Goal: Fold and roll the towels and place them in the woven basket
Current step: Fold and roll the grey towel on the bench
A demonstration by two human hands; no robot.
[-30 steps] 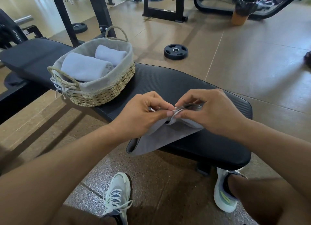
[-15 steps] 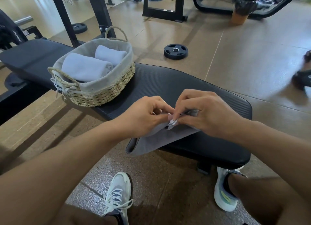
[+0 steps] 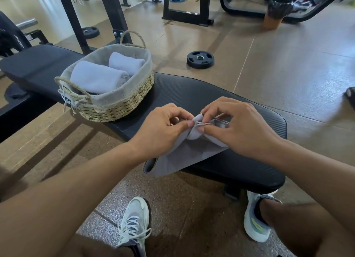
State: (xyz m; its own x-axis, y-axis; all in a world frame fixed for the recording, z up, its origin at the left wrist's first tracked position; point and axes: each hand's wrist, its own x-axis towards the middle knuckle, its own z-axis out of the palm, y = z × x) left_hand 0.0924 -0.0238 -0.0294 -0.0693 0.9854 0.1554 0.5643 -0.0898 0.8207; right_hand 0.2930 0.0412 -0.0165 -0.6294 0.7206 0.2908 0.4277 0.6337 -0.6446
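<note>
A grey towel (image 3: 184,156) lies on the near edge of a black padded bench (image 3: 192,95), one end hanging over toward me. My left hand (image 3: 163,129) pinches its upper edge between thumb and fingers. Close beside it, my right hand (image 3: 236,126) pinches the same bunched edge, the fingertips of both hands almost touching. The woven basket (image 3: 119,106) with a grey cloth liner stands on the bench to the left. It holds two rolled towels, a large one (image 3: 98,78) in front and a smaller one (image 3: 126,62) behind.
A black weight plate (image 3: 200,58) lies on the brown floor beyond the bench, and another (image 3: 88,32) farther left. Black gym machine frames (image 3: 184,12) stand at the back. My two white shoes (image 3: 134,222) rest on the floor under the bench edge.
Both hands have shifted slightly up and worked along the towel's edge, bunching it more between the fingertips. The basket and its rolled towels have not moved.
</note>
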